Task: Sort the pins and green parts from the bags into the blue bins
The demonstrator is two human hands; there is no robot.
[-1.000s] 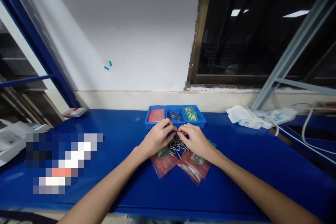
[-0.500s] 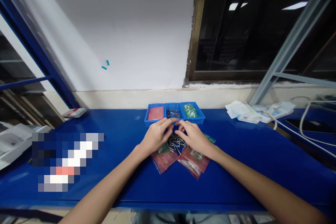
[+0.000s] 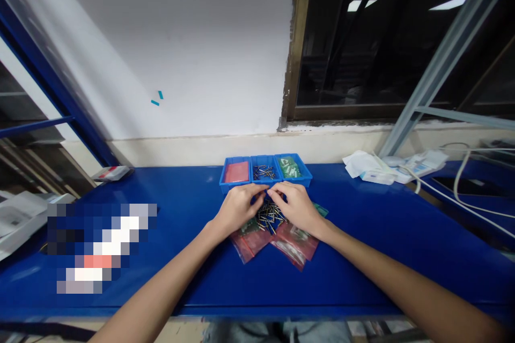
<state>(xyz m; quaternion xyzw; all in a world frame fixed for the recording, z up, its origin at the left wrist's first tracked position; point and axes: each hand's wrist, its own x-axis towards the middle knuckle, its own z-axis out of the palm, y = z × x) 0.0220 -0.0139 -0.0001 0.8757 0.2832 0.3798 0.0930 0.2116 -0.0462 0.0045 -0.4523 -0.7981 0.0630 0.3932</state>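
Note:
My left hand (image 3: 240, 204) and my right hand (image 3: 296, 204) meet at the fingertips just in front of the blue bins. Both have curled fingers, as in a pinch; whatever lies between the tips is too small or hidden to make out. Below them is a loose pile of slim metal pieces (image 3: 272, 217), like screws or bits. Pink zip bags, one at left (image 3: 254, 244) and one at right (image 3: 296, 249), lie under and beside my wrists. A green bag (image 3: 321, 210) shows partly behind my right hand.
Three joined blue bins hold a pink stack (image 3: 236, 172), metal pieces (image 3: 264, 172) and a green bag with pale parts (image 3: 290, 167). White packets (image 3: 364, 167) and a cable (image 3: 462, 193) lie right. At left are a small box (image 3: 112, 173) and a blurred-out patch.
The view has shifted slightly. My fingertips have drawn closer together and lower, so more of the middle bin's metal pieces show.

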